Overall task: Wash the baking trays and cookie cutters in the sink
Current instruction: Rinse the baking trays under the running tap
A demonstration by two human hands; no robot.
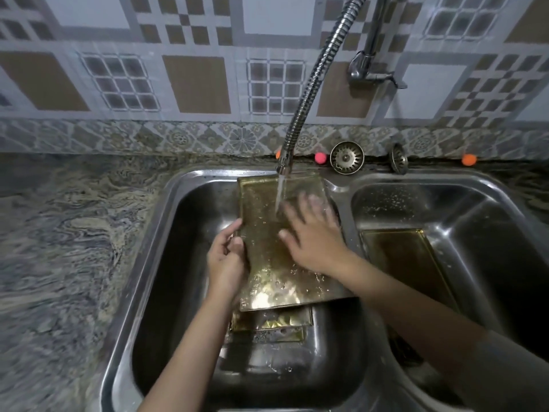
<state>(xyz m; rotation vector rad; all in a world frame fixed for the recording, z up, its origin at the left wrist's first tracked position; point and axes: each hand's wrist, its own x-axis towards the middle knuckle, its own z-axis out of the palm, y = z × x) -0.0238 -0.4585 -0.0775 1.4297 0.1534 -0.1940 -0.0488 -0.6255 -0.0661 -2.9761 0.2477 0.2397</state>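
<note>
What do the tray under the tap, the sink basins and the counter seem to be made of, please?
Tray: gold-toned metal, likely coated, glossy with wet glints.
Sink: stainless steel, silvery with smeared reflections.
Counter: polished stone, perhaps granite, judging by its swirling grey-beige veins.

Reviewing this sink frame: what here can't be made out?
Head view only:
- Right hand fingertips: motion-blurred under the water stream.
- Trays beneath the held baking tray: mostly covered; count unclear.
- Cookie cutters: none identifiable.
- Tray in right basin: partly hidden by the right forearm.
</note>
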